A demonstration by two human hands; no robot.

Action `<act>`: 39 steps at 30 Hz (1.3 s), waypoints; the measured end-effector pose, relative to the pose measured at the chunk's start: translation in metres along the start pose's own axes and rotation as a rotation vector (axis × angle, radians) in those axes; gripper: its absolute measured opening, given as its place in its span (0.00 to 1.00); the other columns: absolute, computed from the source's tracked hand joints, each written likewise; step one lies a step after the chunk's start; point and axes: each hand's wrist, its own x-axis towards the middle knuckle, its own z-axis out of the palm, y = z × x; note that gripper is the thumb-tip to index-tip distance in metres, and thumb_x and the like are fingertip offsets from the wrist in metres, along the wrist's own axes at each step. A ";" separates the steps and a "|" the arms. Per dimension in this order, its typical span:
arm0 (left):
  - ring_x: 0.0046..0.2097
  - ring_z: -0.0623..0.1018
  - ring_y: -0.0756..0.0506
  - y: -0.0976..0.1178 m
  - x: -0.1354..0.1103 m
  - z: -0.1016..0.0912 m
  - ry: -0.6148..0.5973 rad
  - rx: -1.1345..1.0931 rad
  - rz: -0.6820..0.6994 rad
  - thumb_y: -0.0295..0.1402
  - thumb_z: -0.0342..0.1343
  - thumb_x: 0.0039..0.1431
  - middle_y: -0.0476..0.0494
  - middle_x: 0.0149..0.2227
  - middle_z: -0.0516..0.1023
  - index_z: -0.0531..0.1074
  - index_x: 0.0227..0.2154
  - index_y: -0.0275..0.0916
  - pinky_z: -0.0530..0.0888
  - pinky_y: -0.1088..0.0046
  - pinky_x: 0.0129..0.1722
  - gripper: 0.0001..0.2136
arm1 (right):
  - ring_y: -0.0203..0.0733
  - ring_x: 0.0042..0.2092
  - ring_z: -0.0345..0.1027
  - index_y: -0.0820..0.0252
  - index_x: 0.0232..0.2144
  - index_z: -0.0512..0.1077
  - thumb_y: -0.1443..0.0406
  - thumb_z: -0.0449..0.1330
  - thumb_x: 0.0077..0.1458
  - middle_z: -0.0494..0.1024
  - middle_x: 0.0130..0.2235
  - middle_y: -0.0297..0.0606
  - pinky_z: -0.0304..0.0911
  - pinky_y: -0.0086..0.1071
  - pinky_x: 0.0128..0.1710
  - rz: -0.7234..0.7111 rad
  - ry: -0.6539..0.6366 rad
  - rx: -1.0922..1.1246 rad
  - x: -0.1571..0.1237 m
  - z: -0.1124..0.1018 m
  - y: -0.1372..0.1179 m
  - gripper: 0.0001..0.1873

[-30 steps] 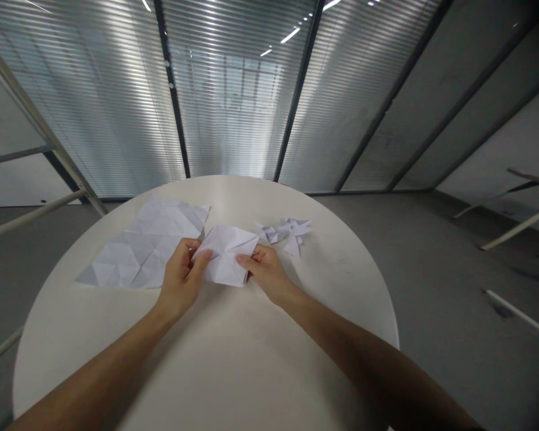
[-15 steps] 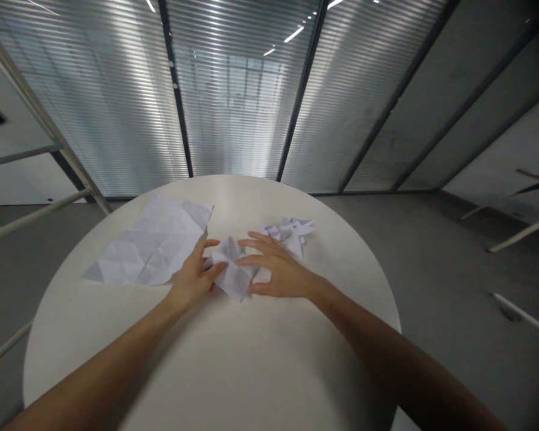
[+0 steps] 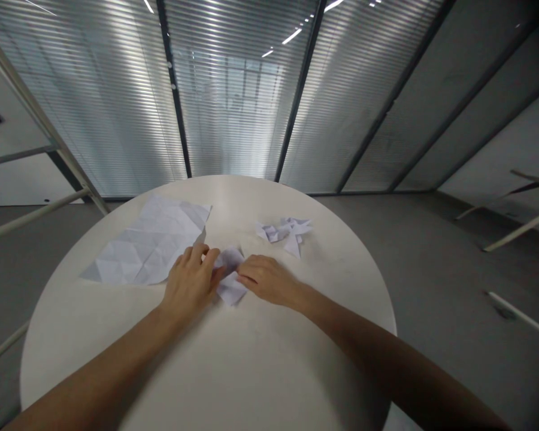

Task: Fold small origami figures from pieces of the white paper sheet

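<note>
A small folded piece of white paper (image 3: 230,276) lies on the round white table (image 3: 233,365), mostly covered by my two hands. My left hand (image 3: 189,284) presses on its left part with fingers curled over it. From the right, my right hand (image 3: 266,279) pinches and presses the paper's other side, fingers bent. Both hands touch each other over the paper.
A large creased white sheet (image 3: 148,242) lies flat to the left of my hands. A small folded paper shape (image 3: 286,231) sits behind my right hand. Beyond the table stands a glass wall with blinds (image 3: 233,96); grey floor lies to the right.
The paper was held up, partly unfolded, between both hands; it has since been laid down and collapsed into a smaller fold. My right hand went from spread fingers to bent fingers pressing on it.
</note>
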 end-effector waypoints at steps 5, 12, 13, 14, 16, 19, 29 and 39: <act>0.34 0.68 0.44 0.002 -0.007 -0.003 0.015 0.090 0.368 0.35 0.48 0.62 0.42 0.30 0.71 0.69 0.28 0.38 0.64 0.67 0.34 0.09 | 0.41 0.37 0.68 0.61 0.32 0.71 0.65 0.50 0.62 0.76 0.33 0.40 0.59 0.34 0.38 0.143 -0.004 -0.080 0.006 0.000 -0.005 0.11; 0.43 0.70 0.41 -0.011 -0.006 -0.013 -0.181 -0.158 0.514 0.28 0.51 0.51 0.39 0.41 0.72 0.69 0.42 0.39 0.67 0.62 0.43 0.14 | 0.46 0.42 0.68 0.61 0.38 0.71 0.50 0.57 0.55 0.76 0.38 0.44 0.59 0.39 0.45 -0.083 -0.050 -0.017 -0.007 -0.008 -0.005 0.20; 0.48 0.69 0.39 -0.013 -0.004 -0.014 -0.212 -0.169 0.531 0.28 0.52 0.50 0.39 0.46 0.72 0.68 0.45 0.40 0.65 0.59 0.47 0.17 | 0.47 0.43 0.68 0.61 0.38 0.71 0.48 0.58 0.52 0.76 0.39 0.44 0.59 0.40 0.45 -0.091 -0.043 -0.006 -0.008 -0.008 -0.003 0.23; 0.52 0.67 0.38 -0.014 -0.001 -0.014 -0.242 -0.174 0.537 0.28 0.52 0.51 0.39 0.49 0.71 0.68 0.47 0.40 0.64 0.58 0.50 0.18 | 0.47 0.43 0.68 0.61 0.39 0.72 0.46 0.59 0.50 0.76 0.39 0.44 0.59 0.40 0.46 -0.096 -0.033 0.006 -0.009 -0.008 -0.002 0.25; 0.52 0.68 0.40 -0.016 0.003 -0.012 -0.307 -0.192 0.522 0.28 0.49 0.56 0.41 0.48 0.72 0.68 0.45 0.41 0.63 0.59 0.52 0.13 | 0.47 0.43 0.67 0.60 0.40 0.72 0.45 0.61 0.47 0.75 0.40 0.44 0.59 0.40 0.46 -0.096 -0.009 0.021 -0.009 -0.006 0.001 0.27; 0.43 0.74 0.43 -0.017 0.007 -0.005 -0.348 -0.226 0.409 0.31 0.43 0.63 0.42 0.39 0.75 0.69 0.38 0.40 0.68 0.65 0.45 0.09 | 0.45 0.42 0.67 0.60 0.36 0.72 0.48 0.61 0.50 0.75 0.38 0.42 0.59 0.38 0.45 -0.084 -0.008 0.003 -0.009 -0.003 0.003 0.22; 0.38 0.75 0.43 -0.014 0.005 0.026 -0.118 -0.225 0.038 0.31 0.47 0.62 0.41 0.39 0.74 0.65 0.47 0.40 0.70 0.68 0.35 0.12 | 0.43 0.41 0.66 0.61 0.43 0.67 0.62 0.61 0.54 0.73 0.37 0.39 0.61 0.36 0.41 0.392 0.106 0.022 -0.006 0.005 0.001 0.14; 0.48 0.70 0.41 -0.024 0.002 0.001 -0.317 -0.163 0.476 0.45 0.51 0.60 0.39 0.50 0.71 0.68 0.51 0.39 0.68 0.60 0.49 0.20 | 0.49 0.56 0.58 0.57 0.56 0.64 0.48 0.62 0.47 0.67 0.56 0.44 0.52 0.44 0.55 0.004 -0.118 0.008 -0.026 -0.007 0.024 0.37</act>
